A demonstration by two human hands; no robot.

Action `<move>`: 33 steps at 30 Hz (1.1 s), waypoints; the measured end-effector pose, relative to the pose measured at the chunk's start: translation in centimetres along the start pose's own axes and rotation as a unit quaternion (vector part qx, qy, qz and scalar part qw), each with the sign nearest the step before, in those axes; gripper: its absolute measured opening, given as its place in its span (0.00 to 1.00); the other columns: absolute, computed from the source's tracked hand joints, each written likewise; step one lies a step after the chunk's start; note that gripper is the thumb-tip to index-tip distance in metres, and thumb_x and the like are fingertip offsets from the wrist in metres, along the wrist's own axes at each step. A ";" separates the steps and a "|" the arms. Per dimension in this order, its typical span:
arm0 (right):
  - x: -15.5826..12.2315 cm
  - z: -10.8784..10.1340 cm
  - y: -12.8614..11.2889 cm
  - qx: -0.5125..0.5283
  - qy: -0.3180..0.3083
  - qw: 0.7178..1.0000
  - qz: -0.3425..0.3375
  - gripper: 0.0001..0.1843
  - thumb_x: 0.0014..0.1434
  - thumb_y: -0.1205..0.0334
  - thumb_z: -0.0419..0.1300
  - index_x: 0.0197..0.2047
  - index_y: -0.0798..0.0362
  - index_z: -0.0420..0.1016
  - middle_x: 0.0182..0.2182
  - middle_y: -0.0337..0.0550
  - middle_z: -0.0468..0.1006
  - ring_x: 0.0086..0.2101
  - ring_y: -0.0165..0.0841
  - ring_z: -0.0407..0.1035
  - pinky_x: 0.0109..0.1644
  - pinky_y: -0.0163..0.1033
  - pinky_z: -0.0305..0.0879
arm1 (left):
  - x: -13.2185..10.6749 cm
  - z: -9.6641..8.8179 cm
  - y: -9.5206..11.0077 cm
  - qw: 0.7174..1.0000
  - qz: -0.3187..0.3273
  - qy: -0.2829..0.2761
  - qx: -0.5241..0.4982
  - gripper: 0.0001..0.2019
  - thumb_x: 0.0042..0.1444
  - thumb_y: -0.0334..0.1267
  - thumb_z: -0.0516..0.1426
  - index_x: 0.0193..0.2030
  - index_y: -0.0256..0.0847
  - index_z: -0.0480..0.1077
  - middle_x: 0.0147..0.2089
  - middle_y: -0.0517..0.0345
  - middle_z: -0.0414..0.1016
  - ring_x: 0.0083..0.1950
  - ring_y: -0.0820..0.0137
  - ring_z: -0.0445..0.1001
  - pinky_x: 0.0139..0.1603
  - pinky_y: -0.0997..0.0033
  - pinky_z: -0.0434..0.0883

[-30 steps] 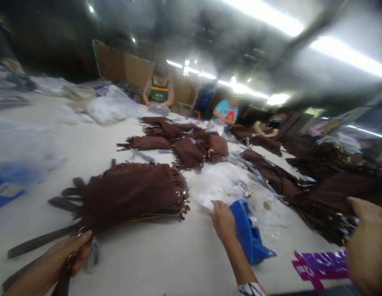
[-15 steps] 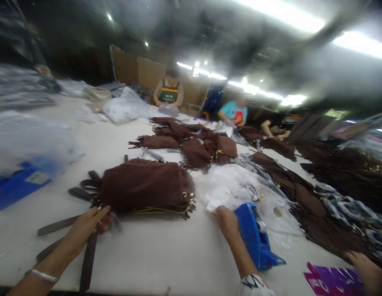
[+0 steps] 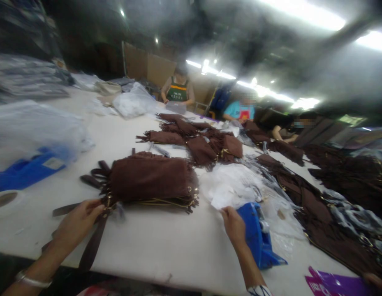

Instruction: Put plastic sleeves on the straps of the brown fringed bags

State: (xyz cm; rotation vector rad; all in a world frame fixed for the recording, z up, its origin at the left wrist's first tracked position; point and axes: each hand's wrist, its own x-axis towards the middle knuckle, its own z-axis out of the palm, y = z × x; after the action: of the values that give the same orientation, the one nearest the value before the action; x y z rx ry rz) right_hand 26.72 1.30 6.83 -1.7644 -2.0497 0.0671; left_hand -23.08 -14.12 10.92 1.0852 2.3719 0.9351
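Observation:
A stack of dark brown fringed bags (image 3: pixel 149 179) with gold zips lies before me on the table. At the stack's near left corner, my left hand (image 3: pixel 81 222) is closed in a pinch on a dark strap (image 3: pixel 95 242) by its gold clasp. My right hand (image 3: pixel 234 226), to the right of the stack, pinches the near edge of a crumpled white sheet (image 3: pixel 223 199); whether it is paper or thin plastic I cannot tell. Right beside that hand stands a blue tape dispenser (image 3: pixel 260 242).
More brown bags (image 3: pixel 203 150) spread across the table's far middle and right. At left are plastic bags (image 3: pixel 33 127), another blue dispenser (image 3: pixel 33 170) and a tape roll (image 3: pixel 5 201). A purple package (image 3: pixel 335 283) lies near right. Several people, one in a green apron (image 3: pixel 177 92), work opposite.
The whole view has shifted, bringing the tape roll and the table's front edge into sight. Both my hands keep their grips. Another person's hand at lower right has mostly left the view.

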 end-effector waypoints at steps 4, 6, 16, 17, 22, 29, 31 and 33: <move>-2.3 -0.2 -0.7 0.002 -0.016 1.000 -0.022 0.19 0.66 0.52 0.46 0.38 0.54 0.74 0.34 0.48 0.78 0.35 0.37 0.71 0.36 0.37 0.58 | -3.1 0.1 1.9 0.974 0.164 0.115 0.109 0.16 0.62 0.44 0.49 0.53 0.42 0.65 0.57 0.51 0.69 0.59 0.59 0.68 0.60 0.56 0.64; -3.7 -0.7 -1.4 0.004 -0.024 0.999 -0.035 0.18 0.66 0.54 0.45 0.39 0.53 0.74 0.35 0.48 0.78 0.36 0.37 0.71 0.38 0.37 0.59 | -4.9 1.2 3.7 0.957 0.254 0.115 0.073 0.15 0.63 0.42 0.49 0.55 0.44 0.63 0.59 0.53 0.67 0.62 0.62 0.65 0.65 0.59 0.59; -7.9 -9.1 -14.1 0.369 -0.306 0.877 -0.014 0.18 0.61 0.46 0.56 0.30 0.50 0.74 0.20 0.36 0.67 0.23 0.30 0.62 0.28 0.34 0.57 | -10.7 6.5 12.6 0.800 0.345 -0.435 -0.225 0.36 0.47 0.46 0.66 0.62 0.43 0.63 0.66 0.47 0.62 0.64 0.54 0.60 0.65 0.57 0.58; -7.6 -9.4 -14.9 0.397 -0.311 0.863 -0.002 0.18 0.60 0.45 0.57 0.30 0.50 0.74 0.20 0.35 0.66 0.23 0.29 0.60 0.26 0.34 0.55 | -10.8 6.6 12.2 0.794 0.276 -0.474 -0.260 0.30 0.45 0.46 0.67 0.56 0.41 0.69 0.58 0.49 0.70 0.58 0.56 0.67 0.60 0.59 0.63; -6.2 -6.5 -17.1 0.431 -0.290 0.854 0.031 0.20 0.57 0.44 0.60 0.25 0.51 0.68 0.18 0.33 0.61 0.22 0.27 0.54 0.25 0.32 0.51 | -11.0 4.8 6.8 0.827 -0.009 -0.452 -0.333 0.12 0.38 0.38 0.67 0.29 0.36 0.71 0.25 0.62 0.74 0.29 0.72 0.69 0.34 0.73 0.65; -9.5 -0.3 -22.7 0.538 -0.377 0.750 0.081 0.21 0.59 0.41 0.56 0.39 0.52 0.71 0.23 0.36 0.68 0.23 0.28 0.58 0.27 0.33 0.57 | -11.4 1.5 -0.1 0.885 -0.043 -0.326 -0.329 0.13 0.43 0.44 0.64 0.24 0.36 0.69 0.23 0.60 0.72 0.25 0.73 0.66 0.26 0.75 0.59; -10.8 0.6 -24.4 0.567 -0.403 0.712 0.098 0.20 0.58 0.43 0.58 0.42 0.53 0.72 0.24 0.37 0.69 0.24 0.28 0.58 0.27 0.33 0.58 | -11.6 0.8 -1.0 0.899 -0.039 -0.300 -0.316 0.14 0.45 0.46 0.64 0.25 0.36 0.69 0.23 0.62 0.70 0.24 0.74 0.64 0.24 0.76 0.56; -11.5 1.4 -25.9 0.578 -0.387 0.711 0.104 0.17 0.57 0.47 0.61 0.36 0.54 0.72 0.23 0.37 0.68 0.23 0.27 0.57 0.27 0.33 0.57 | -11.9 -0.2 -1.6 0.916 -0.024 -0.282 -0.284 0.14 0.48 0.46 0.62 0.26 0.36 0.69 0.22 0.64 0.68 0.24 0.74 0.62 0.24 0.76 0.55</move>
State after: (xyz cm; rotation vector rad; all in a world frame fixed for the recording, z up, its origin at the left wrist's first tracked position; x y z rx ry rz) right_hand 3.20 -14.17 10.25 -1.0848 -1.4547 1.9610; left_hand -16.45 -24.09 10.58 0.8947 1.5161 1.0296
